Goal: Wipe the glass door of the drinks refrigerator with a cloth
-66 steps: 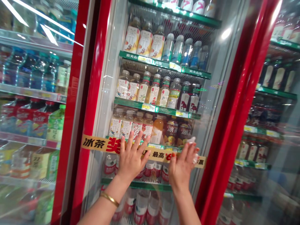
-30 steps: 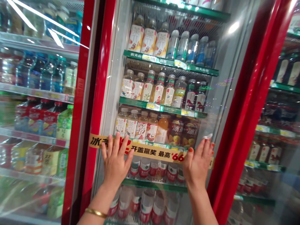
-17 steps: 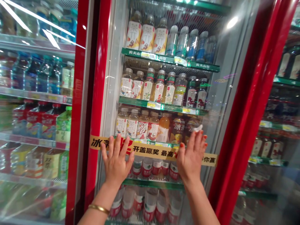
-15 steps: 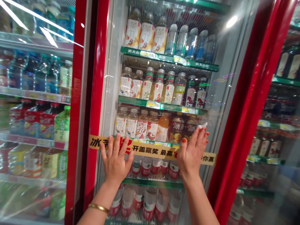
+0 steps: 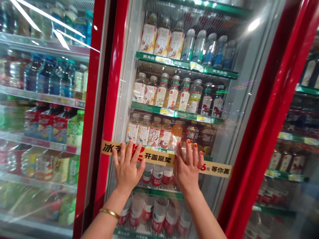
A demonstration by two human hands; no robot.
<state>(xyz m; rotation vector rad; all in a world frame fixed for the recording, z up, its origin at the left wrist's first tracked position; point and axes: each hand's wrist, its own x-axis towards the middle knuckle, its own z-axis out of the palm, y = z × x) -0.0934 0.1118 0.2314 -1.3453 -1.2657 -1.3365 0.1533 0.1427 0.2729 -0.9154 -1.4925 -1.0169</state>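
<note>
A yellow sticker strip (image 5: pixel 159 158) with black and red writing runs across the glass fridge door (image 5: pixel 234 109). My left hand (image 5: pixel 128 169) lies flat on the strip's left part, fingers spread, a gold bangle on the wrist. My right hand (image 5: pixel 186 167) presses on the strip's middle with fingers stretched upward. A crumpled white tissue (image 5: pixel 178 147) is trapped under its fingers against the glass. The strip's right end (image 5: pixel 216 169) shows bare beside that hand.
Behind the glass, green shelves (image 5: pixel 174 113) carry rows of tea and water bottles. Red door frames stand left (image 5: pixel 109 109) and right (image 5: pixel 264 132). Neighbouring fridges with more drinks (image 5: pixel 50 126) flank both sides.
My right hand has slid left along the strip, from near its right end to its middle, taking the tissue with it. My left hand has stayed on the strip's left part.
</note>
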